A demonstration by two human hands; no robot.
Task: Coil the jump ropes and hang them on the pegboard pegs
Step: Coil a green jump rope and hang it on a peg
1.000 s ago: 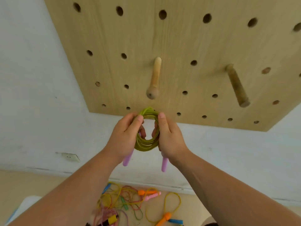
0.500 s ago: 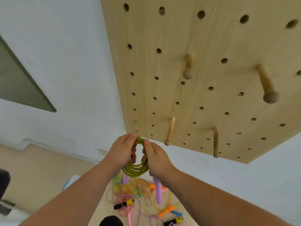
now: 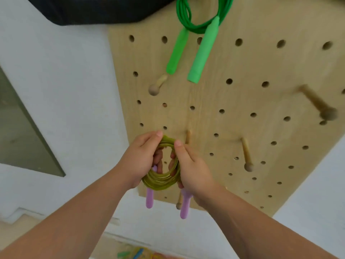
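1. White wall (image 3: 74,90) backs a pale wooden pegboard (image 3: 233,128) dotted with round holes and wooden pegs.
2. Before the pegboard's lower left part, both hands hold up an olive jump rope (image 3: 160,181), wound into a coil.
3. At the coil's left side the left hand (image 3: 141,159) grips it, fingers curled round the strands.
4. At the coil's right side the right hand (image 3: 194,171) grips it, fingers curled through the loop and thumb pressed on the top strands.
5. Two lilac handles (image 3: 149,198) hang from the coil, crossing the pegboard's bottom edge.
6. One bare peg (image 3: 188,137) juts from the pegboard just right of the coil's top.
7. High on the pegboard hangs a green jump rope (image 3: 197,25), looped, its two green handles (image 3: 202,55) dangling.
8. Below the pegboard lies a blurred tangle of coloured ropes (image 3: 138,254).
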